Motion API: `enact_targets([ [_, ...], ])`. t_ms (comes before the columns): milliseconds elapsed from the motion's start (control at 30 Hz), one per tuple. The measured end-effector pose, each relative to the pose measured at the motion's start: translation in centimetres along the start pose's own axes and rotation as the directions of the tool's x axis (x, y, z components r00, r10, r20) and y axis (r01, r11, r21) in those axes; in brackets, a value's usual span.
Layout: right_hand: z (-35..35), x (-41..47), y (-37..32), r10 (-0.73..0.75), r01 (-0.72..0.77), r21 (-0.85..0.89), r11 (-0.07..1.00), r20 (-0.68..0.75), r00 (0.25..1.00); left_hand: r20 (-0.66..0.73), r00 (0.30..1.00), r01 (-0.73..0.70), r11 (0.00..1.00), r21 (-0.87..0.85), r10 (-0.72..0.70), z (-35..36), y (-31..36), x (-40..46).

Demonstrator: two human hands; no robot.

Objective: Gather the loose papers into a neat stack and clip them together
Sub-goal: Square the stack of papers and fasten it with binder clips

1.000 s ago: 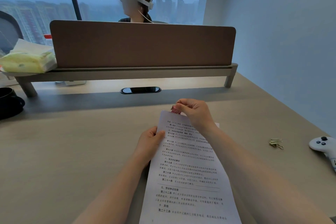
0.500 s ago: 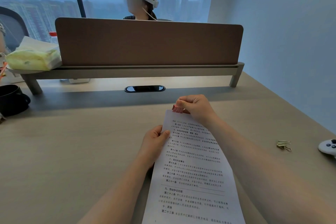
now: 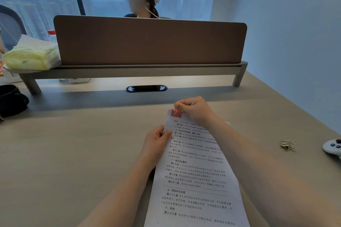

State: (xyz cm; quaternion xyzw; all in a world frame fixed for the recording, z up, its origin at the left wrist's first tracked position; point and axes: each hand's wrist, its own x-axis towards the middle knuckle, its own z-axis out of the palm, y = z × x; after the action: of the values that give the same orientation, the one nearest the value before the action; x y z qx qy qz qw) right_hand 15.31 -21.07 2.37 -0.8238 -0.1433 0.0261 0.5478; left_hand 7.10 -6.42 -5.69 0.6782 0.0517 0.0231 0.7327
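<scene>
Papers [image 3: 195,171]: white sheets, smooth, slightly curled, printed with black Chinese text, held above matte wood-grain table [image 3: 73,153]. Pink metal binder clip [image 3: 176,113] sits on top left corner. Right hand [image 3: 195,110] fingers pinching clip's wire handle. Left hand [image 3: 156,143] fingers pinching papers' left edge. Gold clips [image 3: 287,146] lie at right.

A stack of white printed paper sheets [image 3: 195,171] is held above a pale wooden desk [image 3: 73,153]. Its left edge is pinched by the left hand [image 3: 156,142]. A small pink metal binder clip [image 3: 176,113] is seated on the top left corner and gripped by the right hand [image 3: 195,110]. Green binder clips [image 3: 287,145] lie well apart at the right.
</scene>
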Motion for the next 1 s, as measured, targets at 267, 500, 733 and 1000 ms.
enact_targets([
  [267, -0.2, -0.2, -0.4, 0.045, -0.039, -0.114, 0.993, 0.045, 0.998, -0.01, 1.0, 0.017, 1.0, 0.021, -0.017, 0.0, 0.3, -0.3],
  [500, 0.2, -1.2, -0.1, -0.004, 0.026, -0.232, 0.972, 0.096, 0.995, 0.023, 0.999, 0.043, 0.999, 0.033, -0.044, 0.3, 1.3, -0.3],
  [733, -2.4, -2.9, 1.8, -0.048, 0.014, -0.354, 0.935, -0.086, 0.995, 0.022, 0.996, 0.089, 0.991, 0.097, -0.091, 0.7, 1.6, -0.4],
  [1000, -10.4, -8.0, 7.2, 0.059, -0.224, -0.281, 0.933, -0.496, 0.866, 0.025, 0.99, 0.136, 0.989, 0.053, -0.138, 1.5, 2.3, -1.2],
])
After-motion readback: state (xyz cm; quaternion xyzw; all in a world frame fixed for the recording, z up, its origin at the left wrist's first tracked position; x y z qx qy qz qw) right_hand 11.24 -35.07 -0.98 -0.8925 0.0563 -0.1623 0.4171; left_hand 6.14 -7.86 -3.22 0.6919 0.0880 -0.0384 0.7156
